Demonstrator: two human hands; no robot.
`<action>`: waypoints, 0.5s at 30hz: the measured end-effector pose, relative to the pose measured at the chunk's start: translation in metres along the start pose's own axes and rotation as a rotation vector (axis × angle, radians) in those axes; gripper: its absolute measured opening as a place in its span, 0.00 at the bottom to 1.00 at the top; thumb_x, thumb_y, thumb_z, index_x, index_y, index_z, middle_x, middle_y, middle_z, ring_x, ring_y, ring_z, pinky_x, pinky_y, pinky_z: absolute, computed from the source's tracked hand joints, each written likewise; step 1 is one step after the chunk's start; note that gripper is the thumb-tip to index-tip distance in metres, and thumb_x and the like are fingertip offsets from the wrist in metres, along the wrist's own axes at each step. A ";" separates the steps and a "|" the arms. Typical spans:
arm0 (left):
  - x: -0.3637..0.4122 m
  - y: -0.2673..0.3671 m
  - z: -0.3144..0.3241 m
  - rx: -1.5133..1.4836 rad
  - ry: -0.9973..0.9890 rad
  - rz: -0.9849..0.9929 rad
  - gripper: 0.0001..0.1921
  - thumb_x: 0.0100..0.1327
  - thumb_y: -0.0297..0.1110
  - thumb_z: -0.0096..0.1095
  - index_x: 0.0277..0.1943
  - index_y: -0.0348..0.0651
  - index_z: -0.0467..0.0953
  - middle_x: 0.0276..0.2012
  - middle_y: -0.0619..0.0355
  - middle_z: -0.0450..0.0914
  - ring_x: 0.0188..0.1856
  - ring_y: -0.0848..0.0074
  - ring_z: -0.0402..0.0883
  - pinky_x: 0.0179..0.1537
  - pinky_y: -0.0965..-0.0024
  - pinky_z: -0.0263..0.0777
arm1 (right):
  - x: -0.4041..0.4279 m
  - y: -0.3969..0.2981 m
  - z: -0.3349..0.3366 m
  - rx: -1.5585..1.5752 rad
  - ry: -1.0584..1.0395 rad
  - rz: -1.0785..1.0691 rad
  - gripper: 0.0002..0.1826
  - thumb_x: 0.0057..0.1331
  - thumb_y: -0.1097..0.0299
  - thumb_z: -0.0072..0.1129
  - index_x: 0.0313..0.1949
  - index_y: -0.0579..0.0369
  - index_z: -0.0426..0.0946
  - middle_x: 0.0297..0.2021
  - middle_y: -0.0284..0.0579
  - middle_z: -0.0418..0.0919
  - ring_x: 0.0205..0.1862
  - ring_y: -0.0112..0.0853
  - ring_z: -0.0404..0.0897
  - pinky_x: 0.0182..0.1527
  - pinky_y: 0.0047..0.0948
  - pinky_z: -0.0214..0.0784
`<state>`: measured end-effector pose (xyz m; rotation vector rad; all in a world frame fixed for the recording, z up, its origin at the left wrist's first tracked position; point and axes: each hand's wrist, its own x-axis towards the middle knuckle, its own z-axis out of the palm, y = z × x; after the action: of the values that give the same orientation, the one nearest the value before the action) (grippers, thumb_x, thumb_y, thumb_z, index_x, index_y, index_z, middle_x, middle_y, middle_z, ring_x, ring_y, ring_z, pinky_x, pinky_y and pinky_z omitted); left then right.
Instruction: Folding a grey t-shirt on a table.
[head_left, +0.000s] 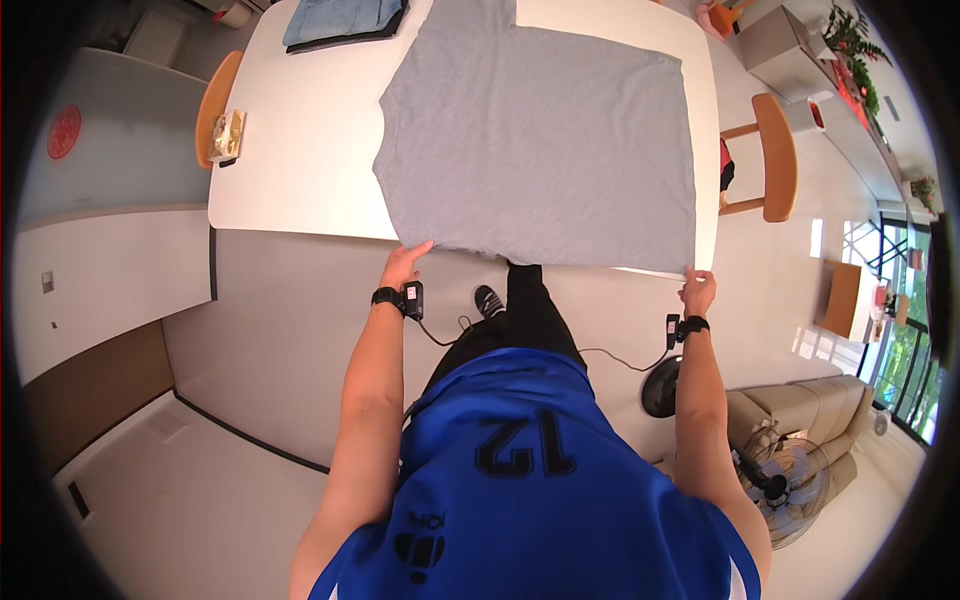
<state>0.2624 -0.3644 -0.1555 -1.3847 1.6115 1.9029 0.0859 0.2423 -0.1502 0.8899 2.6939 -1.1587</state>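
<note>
A grey T-shirt (536, 150) lies spread on the white table (300, 165), its near edge running along and slightly over the table's front edge. My left hand (403, 262) holds the shirt's near left corner, thumb on top of the cloth. My right hand (698, 291) grips the near right corner between thumb and fingers. Both wrists wear black straps with small cabled devices. At the table's far left lies a folded pair of light blue denim (341, 19) on top of black cloth (352, 41).
A tissue pack (226, 136) sits at the table's left edge, beside a wooden chair (217, 109). Another wooden chair (776, 157) stands on the right. A standing fan (784, 487) and a beige sofa (802, 416) are at the lower right.
</note>
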 end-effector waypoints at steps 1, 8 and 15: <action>0.000 -0.004 -0.002 -0.040 0.015 -0.029 0.39 0.54 0.48 0.82 0.62 0.32 0.74 0.61 0.49 0.78 0.67 0.64 0.70 0.65 0.51 0.62 | -0.002 -0.007 0.002 0.001 -0.004 -0.014 0.20 0.64 0.57 0.72 0.42 0.60 0.73 0.20 0.41 0.76 0.16 0.29 0.76 0.17 0.28 0.70; -0.021 -0.011 0.018 0.251 0.006 0.025 0.29 0.56 0.41 0.80 0.54 0.28 0.80 0.49 0.50 0.86 0.50 0.68 0.82 0.55 0.65 0.73 | -0.006 -0.022 -0.004 0.004 -0.044 0.175 0.16 0.63 0.64 0.72 0.34 0.61 0.73 0.20 0.41 0.75 0.15 0.29 0.75 0.16 0.28 0.72; 0.002 -0.060 0.000 -0.155 -0.110 0.244 0.20 0.65 0.39 0.73 0.53 0.32 0.83 0.48 0.55 0.87 0.49 0.75 0.82 0.56 0.69 0.71 | 0.000 -0.036 -0.004 0.328 -0.155 0.213 0.08 0.63 0.78 0.62 0.39 0.62 0.71 0.24 0.45 0.78 0.19 0.32 0.80 0.18 0.29 0.76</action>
<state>0.3044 -0.3452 -0.1931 -1.1582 1.6750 2.2442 0.0677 0.2253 -0.1244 1.0479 2.2611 -1.5702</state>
